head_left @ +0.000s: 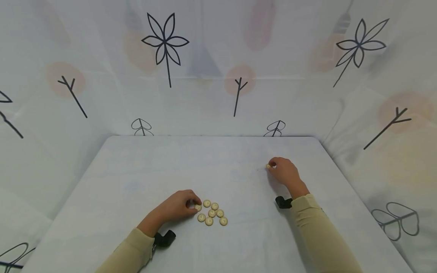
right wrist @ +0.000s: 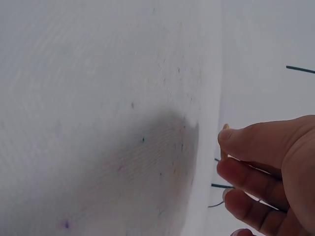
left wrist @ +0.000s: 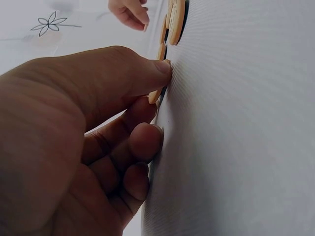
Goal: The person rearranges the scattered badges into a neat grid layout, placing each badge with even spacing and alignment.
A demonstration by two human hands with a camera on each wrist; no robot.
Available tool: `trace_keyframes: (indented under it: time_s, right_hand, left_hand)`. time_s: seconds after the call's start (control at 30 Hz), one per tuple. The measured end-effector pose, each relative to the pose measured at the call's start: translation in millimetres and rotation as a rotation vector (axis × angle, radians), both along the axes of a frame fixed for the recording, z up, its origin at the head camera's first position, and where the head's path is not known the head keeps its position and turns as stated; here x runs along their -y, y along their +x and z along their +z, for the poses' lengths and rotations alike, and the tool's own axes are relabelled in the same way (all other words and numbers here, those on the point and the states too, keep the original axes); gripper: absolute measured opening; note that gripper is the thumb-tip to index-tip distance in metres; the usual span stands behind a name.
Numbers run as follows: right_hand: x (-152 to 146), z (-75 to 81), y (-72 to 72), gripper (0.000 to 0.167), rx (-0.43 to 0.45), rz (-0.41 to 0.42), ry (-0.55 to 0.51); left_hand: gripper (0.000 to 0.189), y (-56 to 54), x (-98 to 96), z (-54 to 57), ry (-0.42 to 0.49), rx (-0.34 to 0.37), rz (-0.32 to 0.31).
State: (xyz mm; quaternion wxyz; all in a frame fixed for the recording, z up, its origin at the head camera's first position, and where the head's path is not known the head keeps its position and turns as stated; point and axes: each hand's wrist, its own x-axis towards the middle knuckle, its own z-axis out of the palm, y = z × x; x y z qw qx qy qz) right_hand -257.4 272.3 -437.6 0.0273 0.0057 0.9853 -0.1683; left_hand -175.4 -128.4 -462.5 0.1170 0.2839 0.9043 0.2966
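Note:
My left hand pinches a cream-coloured button at the left side of a group of buttons on the table. In the left wrist view, that button shows between thumb and finger, right at the table surface. Several similar round buttons lie flat in a loose cluster just right of this hand. Farther back and to the right, my right hand holds another button between thumb and fingertip. The right wrist view shows this button edge-on, raised off the table and mostly covered by the thumb.
A white cloth covers the table. Pale walls with printed flowers and twigs enclose its back and sides. Each wrist carries a black device, one at the left cuff and one at the right cuff.

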Motion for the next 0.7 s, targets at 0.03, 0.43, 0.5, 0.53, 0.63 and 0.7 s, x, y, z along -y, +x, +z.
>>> trace_keyframes:
  time_s: [0.03,0.43,0.5,0.53,0.63,0.7]
  right_hand:
    - [-0.9,-0.5,-0.4,0.031,0.002,-0.003,0.001]
    - [-6.2,-3.9,-0.2,0.033,0.018,-0.016,0.011]
    - [-7.0,-4.8,-0.1,0.033,0.018,-0.013,0.01]
    - [-7.3,-5.2,-0.1,0.032,0.017,-0.011,0.007]
    - [-8.9,-7.1,-0.8,0.031,0.009,-0.004,0.003]
    - [-9.8,-8.4,-1.6,0.031,0.003,0.003,0.006]
  left_hand:
    - [0.015,0.3,-0.2,0.6,-0.002,0.0,0.001]
    - [0.016,0.2,-0.3,0.5,-0.012,-0.006,0.005]
    - [0.016,-0.3,-0.2,-0.5,-0.011,-0.008,0.004]
    - [0.016,-0.4,-0.2,-0.7,-0.012,-0.009,0.004]
    - [0.016,-0.6,-0.2,-0.9,-0.011,-0.008,0.004]
    - [0.016,-0.5,-0.2,-0.5,-0.008,-0.008,0.001]
